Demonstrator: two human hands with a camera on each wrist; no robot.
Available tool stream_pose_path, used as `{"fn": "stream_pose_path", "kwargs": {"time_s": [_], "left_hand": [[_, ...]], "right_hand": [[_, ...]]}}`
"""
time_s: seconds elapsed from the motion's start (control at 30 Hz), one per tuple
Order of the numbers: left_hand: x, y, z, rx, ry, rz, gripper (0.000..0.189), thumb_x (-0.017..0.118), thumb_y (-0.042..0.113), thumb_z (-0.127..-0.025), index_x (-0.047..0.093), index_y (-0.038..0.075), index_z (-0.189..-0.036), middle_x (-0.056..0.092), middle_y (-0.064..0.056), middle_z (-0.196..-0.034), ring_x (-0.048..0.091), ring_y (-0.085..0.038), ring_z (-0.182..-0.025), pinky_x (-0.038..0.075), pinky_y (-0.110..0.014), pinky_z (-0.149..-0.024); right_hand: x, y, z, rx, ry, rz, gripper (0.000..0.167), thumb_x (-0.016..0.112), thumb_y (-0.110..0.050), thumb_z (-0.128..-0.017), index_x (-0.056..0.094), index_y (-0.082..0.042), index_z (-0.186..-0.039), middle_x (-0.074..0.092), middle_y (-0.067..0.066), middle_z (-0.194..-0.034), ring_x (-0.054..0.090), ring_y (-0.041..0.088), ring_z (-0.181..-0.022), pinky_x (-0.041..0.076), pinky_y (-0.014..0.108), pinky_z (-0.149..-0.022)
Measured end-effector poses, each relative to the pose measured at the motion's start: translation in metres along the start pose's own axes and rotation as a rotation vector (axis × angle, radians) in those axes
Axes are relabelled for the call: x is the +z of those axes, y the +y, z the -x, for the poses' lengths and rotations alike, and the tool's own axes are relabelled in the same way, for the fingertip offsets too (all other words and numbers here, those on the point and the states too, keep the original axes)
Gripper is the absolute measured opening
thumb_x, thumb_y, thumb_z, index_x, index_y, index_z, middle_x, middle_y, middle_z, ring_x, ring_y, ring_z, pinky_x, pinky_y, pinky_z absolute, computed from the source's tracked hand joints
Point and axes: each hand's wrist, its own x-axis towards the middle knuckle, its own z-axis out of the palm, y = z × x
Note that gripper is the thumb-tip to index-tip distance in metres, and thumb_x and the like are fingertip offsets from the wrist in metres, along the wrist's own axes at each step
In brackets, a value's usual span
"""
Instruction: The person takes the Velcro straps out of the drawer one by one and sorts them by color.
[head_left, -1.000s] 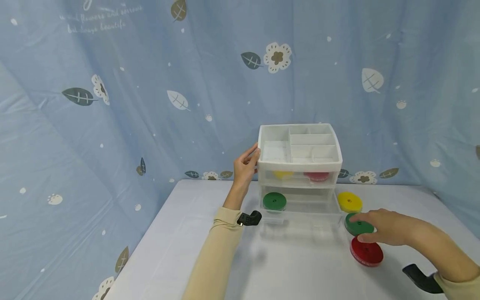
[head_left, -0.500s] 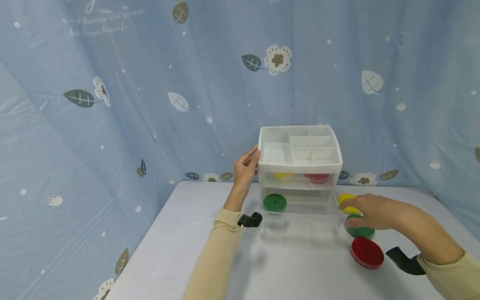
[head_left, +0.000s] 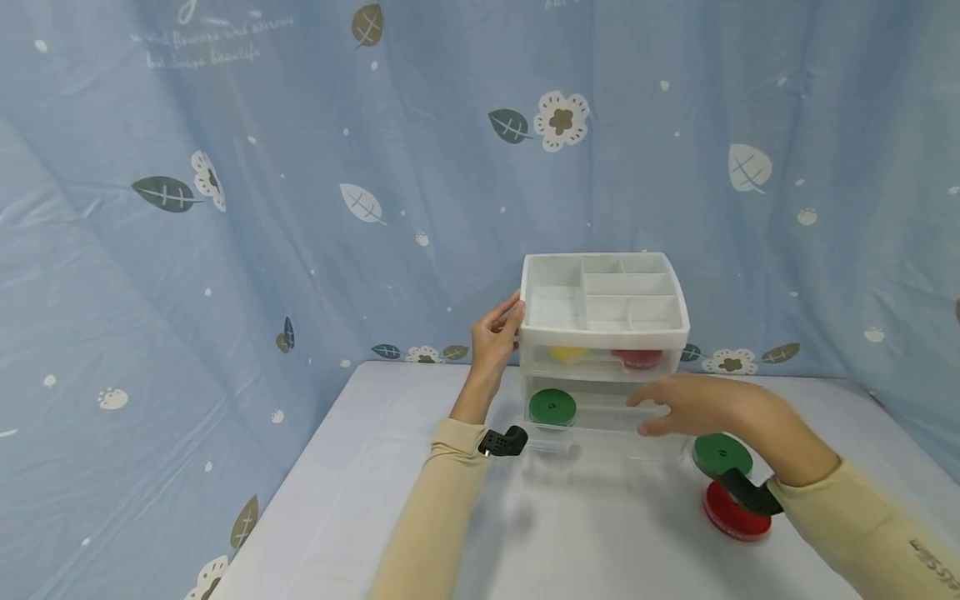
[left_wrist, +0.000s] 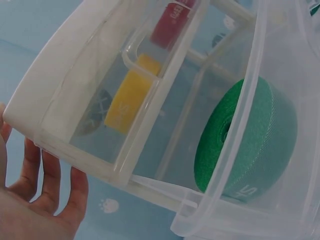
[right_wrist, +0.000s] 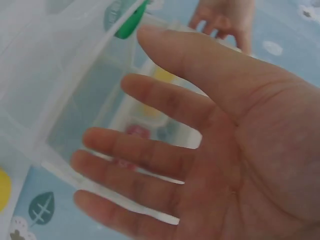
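As your left hand point(head_left: 492, 333) lays relaxed, slightly bent fingers against the left side of the white plastic drawer unit point(head_left: 603, 338), gripping nothing, your right hand point(head_left: 697, 400) hovers before its right half, fingers spread and palm bare; whether it touches anything, you cannot tell.

Between your hands, the jutting lower clear plastic drawer point(head_left: 592, 438) contains one round green textured roll point(head_left: 552, 407), nearer your left. Above it, the upper clear plastic drawer point(head_left: 585, 363) contains one yellow roll point(left_wrist: 131, 97) and one red roll point(left_wrist: 170, 25); your left wrist view shows their lettered sides, while the head view gives mere slivers.

Under your right wrist, one flat green disc point(head_left: 722, 454) and one flat red disc point(head_left: 735, 512) lie on the white table point(head_left: 615, 533). Your right wrist view alone catches one yellow disc point(right_wrist: 3, 190), beyond your fingertips: two of each colour.
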Motion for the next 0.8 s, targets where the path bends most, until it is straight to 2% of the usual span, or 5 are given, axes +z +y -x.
{"fn": "stream_pose_path", "kwargs": {"time_s": [0.17,0.33,0.53,0.8], "left_hand": [[0.0,0.001,0.001,-0.008,-0.006,0.016,0.034,0.064,0.042,-0.095,0.064,0.038,-0.129,0.066,-0.012,-0.116,0.065,-0.009,-0.091,0.061,-0.033,-0.081],[0.0,0.002,0.001,-0.012,-0.004,0.015,0.035,0.064,0.043,-0.094,0.064,0.039,-0.129,0.067,-0.01,-0.116,0.065,-0.009,-0.091,0.06,-0.032,-0.081],[0.001,0.002,0.001,-0.007,-0.002,0.003,0.035,0.063,0.044,-0.094,0.064,0.039,-0.129,0.067,-0.01,-0.116,0.066,-0.011,-0.094,0.06,-0.035,-0.083],[-0.002,0.001,0.0,-0.015,-0.022,0.011,0.038,0.063,0.042,-0.095,0.062,0.035,-0.133,0.065,-0.014,-0.119,0.064,-0.009,-0.092,0.06,-0.04,-0.087]], "right_hand": [[0.002,-0.008,-0.024,-0.082,0.028,0.048,0.042,0.073,-0.03,-0.088,0.067,-0.009,-0.124,0.068,0.01,-0.121,0.065,0.032,-0.109,0.056,0.048,-0.088],[0.007,-0.018,-0.047,-0.159,0.067,0.112,0.04,0.073,-0.027,-0.089,0.067,-0.009,-0.123,0.069,0.01,-0.119,0.067,0.029,-0.105,0.056,0.045,-0.088],[0.012,-0.032,-0.066,-0.164,0.086,0.154,0.041,0.073,-0.026,-0.089,0.066,-0.008,-0.126,0.068,0.01,-0.123,0.064,0.028,-0.11,0.052,0.048,-0.097],[0.023,-0.051,-0.088,-0.092,0.116,0.195,0.045,0.076,-0.034,-0.086,0.068,-0.015,-0.126,0.068,0.004,-0.124,0.063,0.021,-0.109,0.051,0.048,-0.099]]}}
